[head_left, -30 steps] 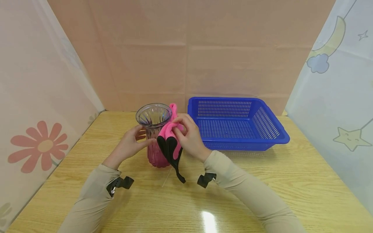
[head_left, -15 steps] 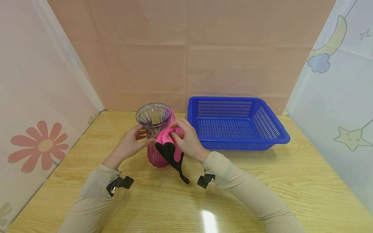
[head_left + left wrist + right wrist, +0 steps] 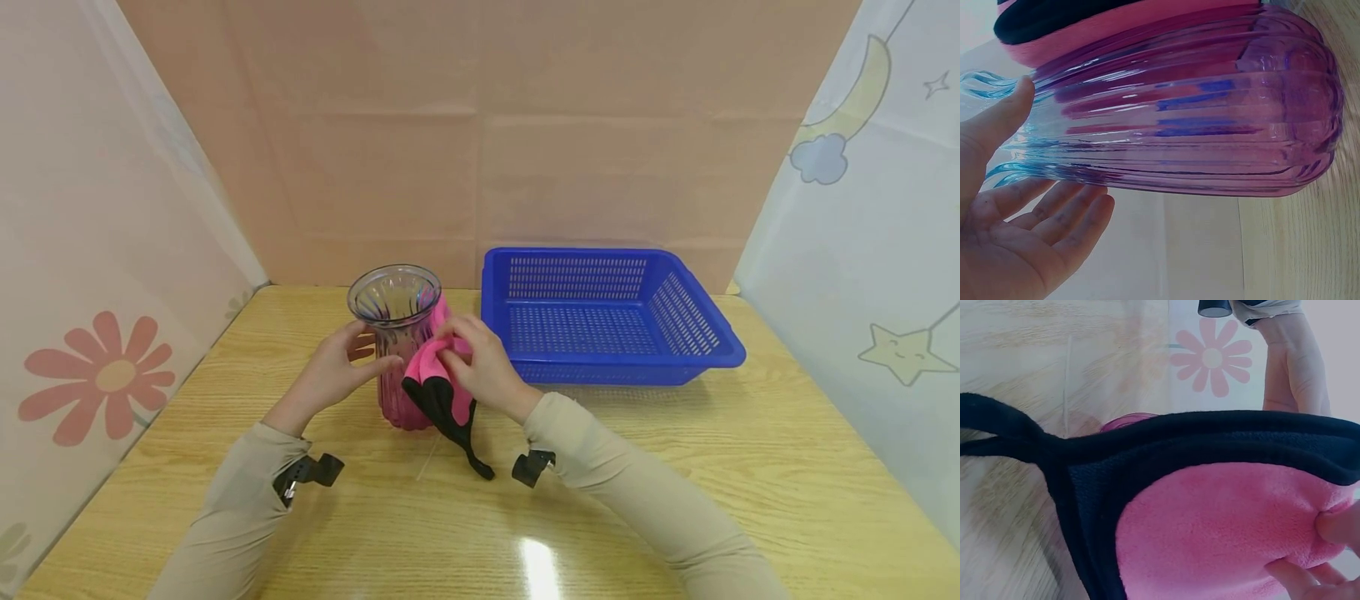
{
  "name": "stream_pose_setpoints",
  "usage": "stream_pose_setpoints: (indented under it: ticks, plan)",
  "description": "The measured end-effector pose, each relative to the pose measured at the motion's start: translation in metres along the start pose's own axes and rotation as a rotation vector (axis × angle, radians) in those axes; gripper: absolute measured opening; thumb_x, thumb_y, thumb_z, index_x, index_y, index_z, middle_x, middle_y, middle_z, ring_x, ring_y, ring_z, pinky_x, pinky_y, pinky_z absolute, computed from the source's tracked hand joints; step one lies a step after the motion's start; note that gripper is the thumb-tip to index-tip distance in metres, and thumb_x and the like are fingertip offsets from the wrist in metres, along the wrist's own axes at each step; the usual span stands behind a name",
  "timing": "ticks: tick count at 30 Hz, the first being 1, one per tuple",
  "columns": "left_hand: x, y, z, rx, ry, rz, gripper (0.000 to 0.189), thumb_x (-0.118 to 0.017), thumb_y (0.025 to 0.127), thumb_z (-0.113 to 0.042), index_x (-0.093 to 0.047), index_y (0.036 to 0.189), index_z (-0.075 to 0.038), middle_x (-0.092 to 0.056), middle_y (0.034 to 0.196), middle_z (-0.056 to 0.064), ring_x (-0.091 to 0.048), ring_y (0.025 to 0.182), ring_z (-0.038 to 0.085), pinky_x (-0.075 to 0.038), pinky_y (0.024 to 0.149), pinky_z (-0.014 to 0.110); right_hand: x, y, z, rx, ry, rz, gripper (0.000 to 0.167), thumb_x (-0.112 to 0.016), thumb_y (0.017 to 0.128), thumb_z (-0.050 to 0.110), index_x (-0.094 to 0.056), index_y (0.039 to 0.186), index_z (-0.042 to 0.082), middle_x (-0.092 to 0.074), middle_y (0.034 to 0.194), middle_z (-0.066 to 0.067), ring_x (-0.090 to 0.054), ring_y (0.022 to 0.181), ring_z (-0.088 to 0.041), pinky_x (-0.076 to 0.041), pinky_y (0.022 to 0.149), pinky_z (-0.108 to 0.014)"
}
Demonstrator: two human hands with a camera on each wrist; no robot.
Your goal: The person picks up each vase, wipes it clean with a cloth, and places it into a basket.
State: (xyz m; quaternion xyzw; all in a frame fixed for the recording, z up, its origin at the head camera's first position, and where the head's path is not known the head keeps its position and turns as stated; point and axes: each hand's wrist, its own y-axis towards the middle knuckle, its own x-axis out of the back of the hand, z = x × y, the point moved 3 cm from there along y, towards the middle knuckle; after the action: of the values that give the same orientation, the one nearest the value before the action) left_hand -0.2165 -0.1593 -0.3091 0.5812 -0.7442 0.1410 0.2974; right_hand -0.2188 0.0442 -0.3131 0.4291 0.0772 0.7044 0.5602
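Observation:
A ribbed glass vase point(image 3: 395, 367), clear at the flared rim and pink-purple lower down, stands upright on the table. My left hand point(image 3: 333, 371) holds it by the neck, thumb on the near side and fingers round the left, as the left wrist view shows. A pink cloth point(image 3: 1222, 525) with black edging and a black hanging loop hangs against the vase's right side. My right hand point(image 3: 482, 362) pinches the cloth between thumb and fingers. Part of the cloth lies behind the vase and shows through the glass point(image 3: 1197, 106).
A blue plastic basket point(image 3: 600, 364) with slotted walls stands at the back right of the wooden table point(image 3: 420, 533). A thin whitish strip point(image 3: 428, 457) lies in front of the vase. Printed cloth sheets hang on the left, back and right.
My right hand has slid down a little along the vase's right side with the cloth, and the black loop has swung slightly right. My left hand and the vase stay in place.

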Motion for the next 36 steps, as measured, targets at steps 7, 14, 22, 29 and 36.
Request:
stream_pose_setpoints:
  ticks: [7, 14, 22, 29, 36]
  plan:
    - [0.000, 0.001, 0.000, -0.014, 0.000, 0.004, 0.068, -0.070, 0.088, -0.022, -0.037, 0.145, -0.003, -0.044, 0.145, 0.026, -0.049, 0.128, 0.048, -0.047, 0.103, 0.057, -0.001, -0.003, -0.005, -0.031, -0.030, 0.054, 0.006, -0.063, 0.087, -0.003, -0.061, 0.089, 0.002, -0.062, 0.098, -0.015, -0.060, 0.098, -0.028, -0.056, 0.088, -0.047]
    - [0.001, 0.002, 0.000, -0.008, 0.003, 0.007, 0.069, -0.070, 0.088, -0.024, -0.037, 0.145, -0.004, -0.045, 0.144, 0.026, -0.050, 0.128, 0.047, -0.047, 0.102, 0.056, -0.003, -0.007, -0.009, -0.055, -0.053, 0.105, 0.007, -0.063, 0.087, -0.003, -0.060, 0.090, 0.002, -0.062, 0.100, -0.016, -0.060, 0.099, -0.029, -0.055, 0.090, -0.049]
    - [0.001, 0.002, 0.002, 0.006, 0.012, 0.010, 0.070, -0.070, 0.088, -0.025, -0.036, 0.145, -0.004, -0.045, 0.144, 0.026, -0.050, 0.128, 0.047, -0.047, 0.103, 0.056, -0.005, -0.011, -0.012, -0.088, -0.083, 0.152, 0.006, -0.063, 0.088, -0.002, -0.059, 0.090, 0.002, -0.061, 0.097, -0.015, -0.059, 0.099, -0.029, -0.056, 0.088, -0.048]
    - [0.001, 0.001, 0.001, 0.015, 0.020, 0.013, 0.071, -0.070, 0.089, -0.026, -0.035, 0.146, -0.003, -0.044, 0.144, 0.027, -0.050, 0.127, 0.047, -0.048, 0.103, 0.055, -0.007, -0.014, -0.016, -0.095, -0.097, 0.172, 0.005, -0.062, 0.088, -0.002, -0.059, 0.090, 0.001, -0.060, 0.096, -0.015, -0.058, 0.095, -0.028, -0.056, 0.084, -0.048]
    - [0.001, 0.001, 0.000, 0.017, 0.024, 0.010, 0.070, -0.070, 0.088, -0.026, -0.036, 0.145, -0.003, -0.045, 0.144, 0.027, -0.051, 0.127, 0.047, -0.048, 0.102, 0.055, -0.008, -0.014, -0.017, -0.086, -0.093, 0.166, 0.005, -0.062, 0.088, -0.002, -0.058, 0.089, -0.001, -0.060, 0.093, -0.015, -0.057, 0.091, -0.027, -0.055, 0.081, -0.048]
